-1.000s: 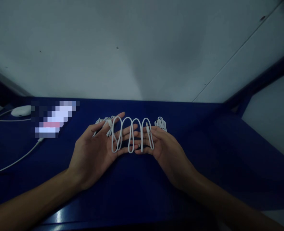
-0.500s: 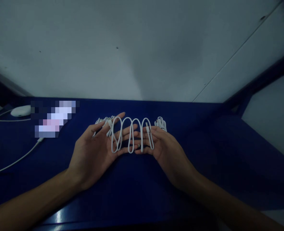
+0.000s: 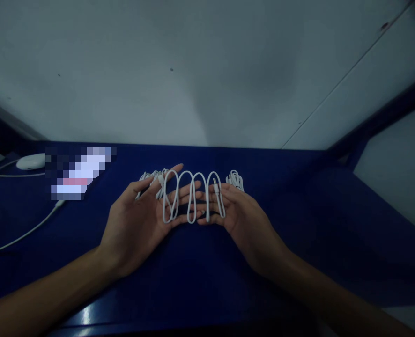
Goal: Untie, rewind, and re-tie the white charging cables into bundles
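A white USB cable (image 3: 192, 199), folded into a row of long loops, lies across the fingers of both hands. One plug sits at its left end by the left fingers; the other, a metal-tipped USB plug (image 3: 215, 185), is at the right end. My left hand (image 3: 137, 222) is open, palm toward me and fingers stretched to the right behind the loops. Mirroring it, my right hand (image 3: 248, 220) has its fingers spread to the left, the fingertips of both hands nearly meeting. Neither hand closes round the cable.
Bundled white cables (image 3: 146, 177) lie behind my left hand, partly hidden. Another cable bundle (image 3: 236, 180) is behind my right hand. On the left are a blurred lit phone (image 3: 84, 175) with a white cord (image 3: 28, 239) and a white rounded device (image 3: 31, 162). A pale wall (image 3: 140, 93) backs the blue table (image 3: 200, 285).
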Motion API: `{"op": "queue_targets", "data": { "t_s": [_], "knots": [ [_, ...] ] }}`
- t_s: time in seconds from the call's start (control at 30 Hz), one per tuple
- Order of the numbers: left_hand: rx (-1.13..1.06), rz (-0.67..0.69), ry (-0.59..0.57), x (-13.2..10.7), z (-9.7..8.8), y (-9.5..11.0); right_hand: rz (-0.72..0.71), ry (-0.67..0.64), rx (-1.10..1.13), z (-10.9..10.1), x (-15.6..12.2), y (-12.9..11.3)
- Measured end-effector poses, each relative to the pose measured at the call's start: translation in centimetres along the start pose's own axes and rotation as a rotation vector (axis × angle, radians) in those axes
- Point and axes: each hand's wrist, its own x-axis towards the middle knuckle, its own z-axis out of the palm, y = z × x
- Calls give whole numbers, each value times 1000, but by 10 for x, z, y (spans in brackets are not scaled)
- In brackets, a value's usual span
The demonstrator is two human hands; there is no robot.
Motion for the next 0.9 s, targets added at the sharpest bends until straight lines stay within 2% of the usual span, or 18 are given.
{"op": "queue_targets", "data": {
  "t_s": [0.27, 0.63, 0.9],
  "knots": [
    [7, -6, 22, 2, 0, -1, 1, 8, 6, -1, 0, 1],
    [-17, -1, -14, 1, 0, -1, 9, 31, 19, 2, 0, -1],
    [4, -6, 18, 0, 2, -1, 11, 23, 18, 2, 0, -1]
  ]
}}
